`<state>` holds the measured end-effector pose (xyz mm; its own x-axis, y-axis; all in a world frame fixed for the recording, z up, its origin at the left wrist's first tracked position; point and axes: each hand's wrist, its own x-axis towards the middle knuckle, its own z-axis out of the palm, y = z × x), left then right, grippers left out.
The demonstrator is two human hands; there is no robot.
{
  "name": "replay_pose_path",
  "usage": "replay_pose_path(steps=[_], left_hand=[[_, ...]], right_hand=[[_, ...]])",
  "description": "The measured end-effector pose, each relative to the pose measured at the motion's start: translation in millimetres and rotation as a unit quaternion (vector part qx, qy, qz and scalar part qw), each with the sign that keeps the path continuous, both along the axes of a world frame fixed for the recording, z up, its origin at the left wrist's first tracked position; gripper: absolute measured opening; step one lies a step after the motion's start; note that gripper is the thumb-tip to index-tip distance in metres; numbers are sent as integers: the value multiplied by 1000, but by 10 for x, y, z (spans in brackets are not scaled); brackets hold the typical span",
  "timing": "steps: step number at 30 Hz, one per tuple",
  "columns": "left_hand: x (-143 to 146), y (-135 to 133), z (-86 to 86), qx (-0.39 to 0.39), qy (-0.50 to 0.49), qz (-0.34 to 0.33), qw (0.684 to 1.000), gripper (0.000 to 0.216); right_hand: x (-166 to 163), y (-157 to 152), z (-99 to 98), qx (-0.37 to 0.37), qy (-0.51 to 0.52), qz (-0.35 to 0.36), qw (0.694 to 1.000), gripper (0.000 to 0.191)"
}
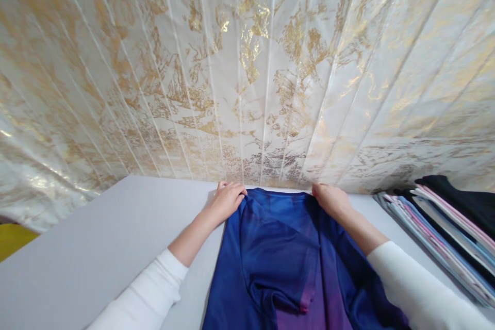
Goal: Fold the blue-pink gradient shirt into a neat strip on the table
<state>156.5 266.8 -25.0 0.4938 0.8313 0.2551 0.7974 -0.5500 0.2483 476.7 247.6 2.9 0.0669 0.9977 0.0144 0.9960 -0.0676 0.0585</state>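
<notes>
A dark blue garment (278, 237) fading to purple lies spread on the white table, its far edge close to the wall. One short sleeve with a purple hem is folded over its middle. At the garment's far left corner, my left hand (229, 198) pinches the fabric between bent fingers. My right hand (331, 199) grips the far right corner, its fingers curled and partly hidden. Between both hands the top edge runs nearly straight. Below, the cloth continues past the bottom of the view, with loose folds near my right forearm.
Stacks of folded clothes (444, 237) in grey, pink, blue and black stand on the right of the white table (96, 247). Behind it rises a wall covering (247, 87) with gold patterns. Something yellow (15, 240) shows at the far left.
</notes>
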Motion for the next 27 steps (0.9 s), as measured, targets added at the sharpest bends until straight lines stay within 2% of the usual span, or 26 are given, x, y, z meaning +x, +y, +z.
replay_pose_path(steps=[3,7,12,16,18,21,23,24,27], left_hand=[[-9,25,3,-1,1,2,1000,19],[-24,50,23,-6,-2,0,1000,20],[-47,60,44,-10,-3,-11,1000,18],[-64,77,45,-10,-1,-18,1000,15],[-65,91,46,-7,-1,-19,1000,13],[-43,116,51,2,-4,-21,1000,12],[-14,136,47,8,-4,-26,1000,11],[3,148,41,10,-4,-29,1000,11],[39,191,7,16,-5,-38,999,10]], right_hand=[[-56,-54,22,2,13,17,1000,27],[-262,-355,87,5,44,78,996,25],[-538,-777,67,-74,66,124,987,11],[-580,-863,76,-100,84,137,982,7],[-557,-876,135,-107,126,144,976,6],[-491,-924,249,-165,301,125,931,0],[-436,-960,289,-195,385,91,897,6],[-409,-971,289,-199,389,74,897,9],[-355,-967,212,-199,322,38,925,15]])
